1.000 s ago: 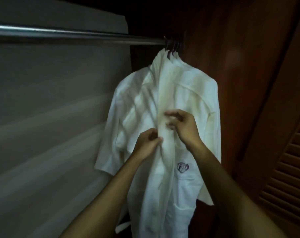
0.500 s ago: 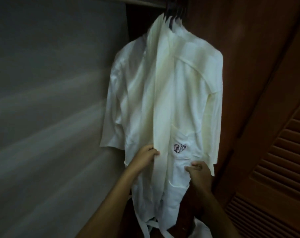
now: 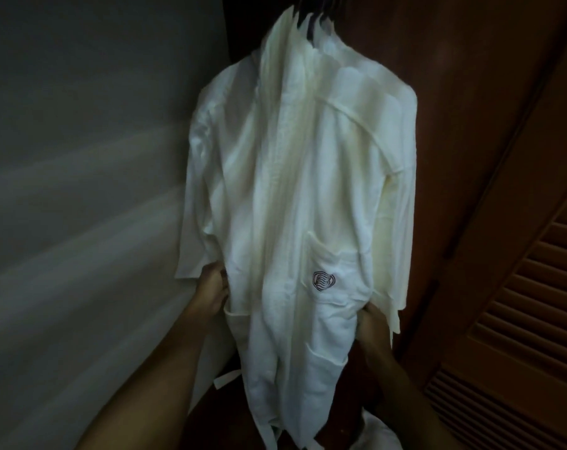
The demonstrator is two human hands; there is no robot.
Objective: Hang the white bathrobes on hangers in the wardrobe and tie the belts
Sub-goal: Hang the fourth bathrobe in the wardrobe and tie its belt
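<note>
While both hands' fingers clutch the bathrobe point(image 3: 295, 196), wardrobe wall point(image 3: 80, 157) looms grey.

Left hand point(image 3: 212, 289) and right hand point(image 3: 373, 323) — both bare; no gloves, rings or watch visible. Forearms unsleeved — bare to the frame's lower edge.

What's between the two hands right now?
In the head view, the hanging bathrobe's waist spans the gap between left hand and right hand, including the pocket with the embroidered logo.
</note>
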